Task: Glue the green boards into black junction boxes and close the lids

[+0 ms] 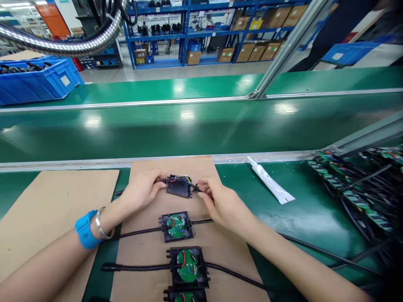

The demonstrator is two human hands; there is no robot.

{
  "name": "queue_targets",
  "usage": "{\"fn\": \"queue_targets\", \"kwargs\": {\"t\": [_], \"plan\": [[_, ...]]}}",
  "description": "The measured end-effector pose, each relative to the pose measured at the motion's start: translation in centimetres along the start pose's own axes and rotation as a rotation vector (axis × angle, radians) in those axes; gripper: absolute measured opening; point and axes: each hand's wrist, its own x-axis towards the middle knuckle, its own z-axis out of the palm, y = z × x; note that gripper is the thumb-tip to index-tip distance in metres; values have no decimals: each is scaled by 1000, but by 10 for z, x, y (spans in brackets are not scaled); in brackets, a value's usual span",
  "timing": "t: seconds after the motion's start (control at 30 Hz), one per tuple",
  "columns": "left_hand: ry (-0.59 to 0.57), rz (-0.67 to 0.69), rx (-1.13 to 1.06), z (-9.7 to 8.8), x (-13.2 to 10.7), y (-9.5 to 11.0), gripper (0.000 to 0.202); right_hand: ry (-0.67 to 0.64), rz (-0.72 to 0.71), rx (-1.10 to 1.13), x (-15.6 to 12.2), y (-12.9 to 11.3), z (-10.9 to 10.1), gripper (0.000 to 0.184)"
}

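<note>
Left grip [143,188] and right grip [225,203] pinch opposite cables [195,188], black housing [179,188] lying between them

"What's that black housing [179,189] near the cardboard's [145,250] far edge?"
"Flat, squarish, sitting slightly askew, with red and yellow wires [189,181] showing along its rim."
"And its black cables [195,188]?"
"One runs toward the cardboard's left edge, another toward its right."

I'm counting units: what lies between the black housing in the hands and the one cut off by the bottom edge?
The head view shows a farther housing and a nearer housing, each holding a green board.
</note>
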Motion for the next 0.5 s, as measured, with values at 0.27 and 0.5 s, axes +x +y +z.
{"fn": "queue_targets", "kwargs": {"t": [0.27,0.5], "plan": [[12,109,80,-20,3,11,20,-250,-74,-148,20,-34,-38,31],[-98,98,198,-9,21,13,19,-383,11,-232,49,-33,-26,27]]}}
